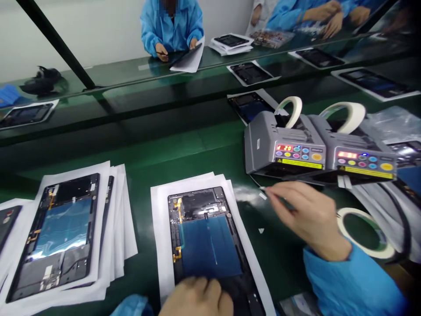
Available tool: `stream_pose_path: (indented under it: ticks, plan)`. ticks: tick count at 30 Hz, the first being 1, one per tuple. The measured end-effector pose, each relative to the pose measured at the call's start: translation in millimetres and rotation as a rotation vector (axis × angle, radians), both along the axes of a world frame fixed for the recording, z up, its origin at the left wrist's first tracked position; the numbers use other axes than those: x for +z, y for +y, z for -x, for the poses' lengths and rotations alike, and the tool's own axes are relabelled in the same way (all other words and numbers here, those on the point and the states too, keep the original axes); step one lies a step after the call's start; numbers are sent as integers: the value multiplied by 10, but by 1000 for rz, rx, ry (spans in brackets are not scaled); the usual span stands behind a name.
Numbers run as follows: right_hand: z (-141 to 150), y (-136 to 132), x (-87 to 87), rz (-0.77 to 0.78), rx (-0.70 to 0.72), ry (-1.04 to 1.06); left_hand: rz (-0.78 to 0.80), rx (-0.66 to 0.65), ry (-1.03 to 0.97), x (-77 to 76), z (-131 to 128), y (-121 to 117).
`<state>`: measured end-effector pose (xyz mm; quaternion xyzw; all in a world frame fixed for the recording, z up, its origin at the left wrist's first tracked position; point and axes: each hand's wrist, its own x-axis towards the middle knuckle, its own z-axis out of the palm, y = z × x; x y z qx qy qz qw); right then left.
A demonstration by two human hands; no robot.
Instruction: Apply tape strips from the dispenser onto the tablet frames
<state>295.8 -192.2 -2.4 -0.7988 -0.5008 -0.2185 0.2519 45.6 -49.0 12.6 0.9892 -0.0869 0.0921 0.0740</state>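
Observation:
An opened tablet (210, 245) with a blue film-covered battery area lies on white paper sheets (161, 228) in front of me. My left hand (199, 298) rests over its lower part with the fingers curled. What those fingers hold, if anything, is hidden. To the right, my right hand (302, 215) is closed in a pinch on a small white piece, just in front of a grey tape dispenser (263, 140). Close to its fingertips, a white scrap (262, 196) lies on the green table; another scrap (261, 230) is nearer me.
A second tape dispenser (362, 158) adjoins the first. A tape roll (342, 215) lies right of my right hand. Stacked tablets with paper, topped by one tablet (66, 224), stand at left. Across the raised shelf, a person in blue (173, 26) handles a tablet and paper.

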Motion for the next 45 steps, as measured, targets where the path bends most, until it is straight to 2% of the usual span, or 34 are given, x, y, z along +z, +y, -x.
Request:
stream_pose_path:
  ticks: [2,4,6,9,12,21,29,45]
  plan:
    - [126,158,-6,39,167,98,40,66,161,155,-295,155]
    - [198,288,-65,70,264,158,23,124,215,231,-584,314]
    - [228,356,-151,73,311,189,-44,143,237,208,-799,435]
    - [234,361,-261,89,351,230,-142,126,247,87,-942,511]
    - [231,334,-301,139,380,259,-198,96,228,22,-965,508]
    - [236,321,-279,192,361,263,-292,-20,131,46,-1038,498]
    - [223,323,-296,175,373,273,-300,-53,46,9,-1050,526]
    - [246,369,-282,296,358,187,-241,-70,12,-25,-1056,530]
